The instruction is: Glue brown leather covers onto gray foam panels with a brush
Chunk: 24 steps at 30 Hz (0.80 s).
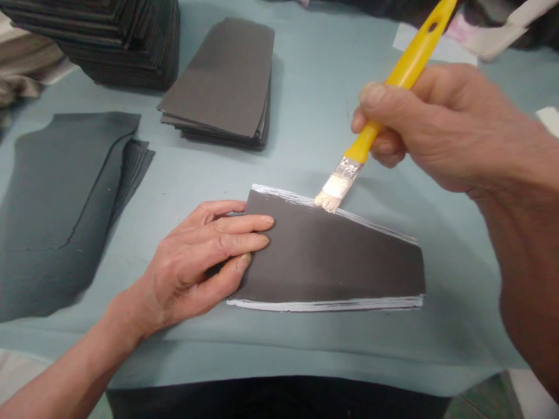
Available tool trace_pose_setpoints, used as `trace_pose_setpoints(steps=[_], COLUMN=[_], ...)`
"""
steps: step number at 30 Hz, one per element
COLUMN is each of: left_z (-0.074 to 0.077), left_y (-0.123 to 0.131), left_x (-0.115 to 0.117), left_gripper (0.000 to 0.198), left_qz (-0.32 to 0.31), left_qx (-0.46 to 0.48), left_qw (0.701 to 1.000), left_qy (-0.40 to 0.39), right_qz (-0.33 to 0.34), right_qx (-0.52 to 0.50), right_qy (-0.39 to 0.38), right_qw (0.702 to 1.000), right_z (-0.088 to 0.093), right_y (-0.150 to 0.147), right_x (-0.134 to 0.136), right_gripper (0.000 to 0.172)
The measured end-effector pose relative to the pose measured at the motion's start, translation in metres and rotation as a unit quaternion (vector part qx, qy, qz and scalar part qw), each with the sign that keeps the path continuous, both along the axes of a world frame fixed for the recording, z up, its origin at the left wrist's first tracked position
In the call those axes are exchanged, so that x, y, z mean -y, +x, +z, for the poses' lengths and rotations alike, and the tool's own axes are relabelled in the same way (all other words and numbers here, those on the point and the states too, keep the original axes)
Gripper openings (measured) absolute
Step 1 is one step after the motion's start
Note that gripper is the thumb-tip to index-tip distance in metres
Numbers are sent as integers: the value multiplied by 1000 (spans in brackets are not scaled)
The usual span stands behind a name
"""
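I have the right hand (pixel 437 122) clamped around the yellow brush (pixel 408 67), bristles touching the far edge of the white-edged stack (pixel 336 256); the left hand (pixel 192 256), fingers outstretched, rests on its left end. Blue-green cloth (pixel 463 250) stretches rightward.

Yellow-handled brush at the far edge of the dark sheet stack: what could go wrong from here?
The yellow-handled brush has bristles overlapping the top face of the dark sheet stack, so white coating might smear inward past the edge. The left hand presses only one end of that stack, so the opposite end could shift under brushing.
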<state>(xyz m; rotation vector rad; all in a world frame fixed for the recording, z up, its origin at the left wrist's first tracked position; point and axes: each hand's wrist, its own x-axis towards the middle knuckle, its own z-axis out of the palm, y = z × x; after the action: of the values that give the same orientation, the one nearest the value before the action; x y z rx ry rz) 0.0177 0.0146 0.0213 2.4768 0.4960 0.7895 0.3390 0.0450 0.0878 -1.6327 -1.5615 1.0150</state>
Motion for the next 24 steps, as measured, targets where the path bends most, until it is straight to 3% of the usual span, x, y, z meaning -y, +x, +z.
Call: trace_pose_setpoints(steps=[6, 11, 16, 20, 24], left_z=[1, 1, 0, -2, -2], left_y=[0, 0, 0, 0, 1], left_x=[0, -1, -1, -2, -2], left_gripper=[39, 40, 40, 40, 40], left_qz=[2, 0, 2, -1, 0], left_qx=[-4, -3, 3, 7, 10], left_qw=[1000, 1000, 1000, 1000, 1000], left_qy=[0, 4, 7, 8, 12], right_qz=[-54, -13, -10, -16, -43], right_qx=[-4, -87, -108, -62, -24], right_qy=[40, 80, 65, 38, 5], right_qw=[998, 993, 992, 997, 999], right_z=[9, 3, -1, 2, 4], right_y=[-11, -32, -42, -36, -7], right_x=[4, 0, 1, 4, 14], right_gripper=[44, 41, 44, 44, 40])
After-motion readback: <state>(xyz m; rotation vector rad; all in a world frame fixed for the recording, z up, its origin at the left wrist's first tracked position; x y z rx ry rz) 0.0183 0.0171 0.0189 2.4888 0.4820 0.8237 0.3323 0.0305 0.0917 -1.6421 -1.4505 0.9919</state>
